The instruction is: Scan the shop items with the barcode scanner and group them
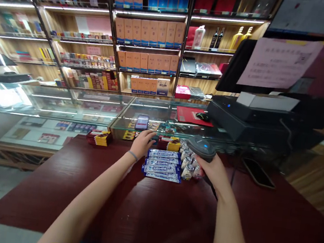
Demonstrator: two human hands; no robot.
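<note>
Right hand (214,169) | wrapped round scanner (201,147) | scanner juts ahead | blue packets (163,165) leftward

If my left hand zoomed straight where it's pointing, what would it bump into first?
Probably the front edge of the glass case, just beyond your left hand's fingertips. Depth is hard to judge, so it might slide over the top instead.
</note>
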